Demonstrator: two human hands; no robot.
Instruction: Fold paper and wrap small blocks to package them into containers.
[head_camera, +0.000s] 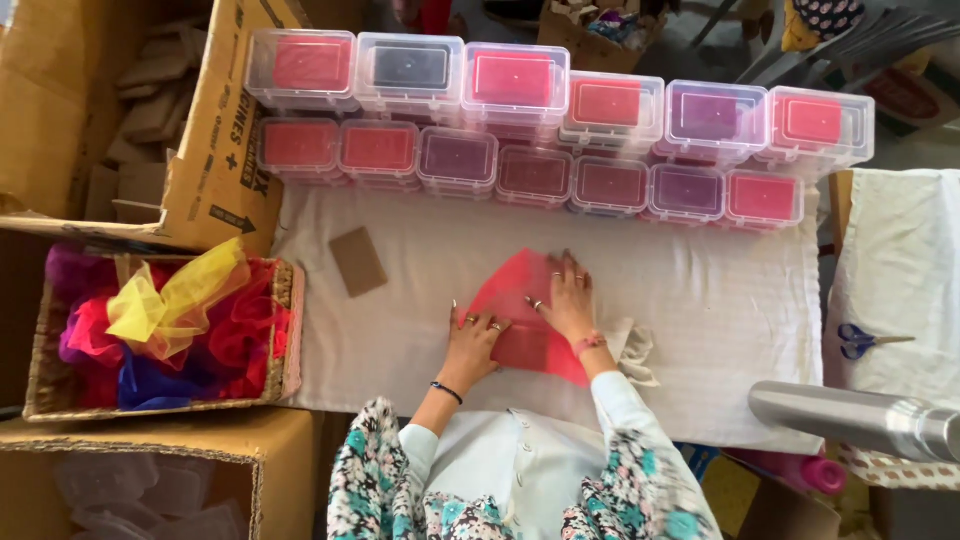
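Head view: both hands' grip flat, apart, on red fabric (520, 310); cardboard piece (357, 261) nearby.

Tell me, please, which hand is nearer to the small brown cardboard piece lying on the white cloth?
Left. The left hand presses the red fabric, with the cardboard piece up and to its left. The right hand lies farther off, on the fabric's other side.

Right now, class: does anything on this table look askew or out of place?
Yes: the brown card lies tilted and alone on the white cloth, apart from the hands pressing the red fabric. The clear boxes sit in neat rows.
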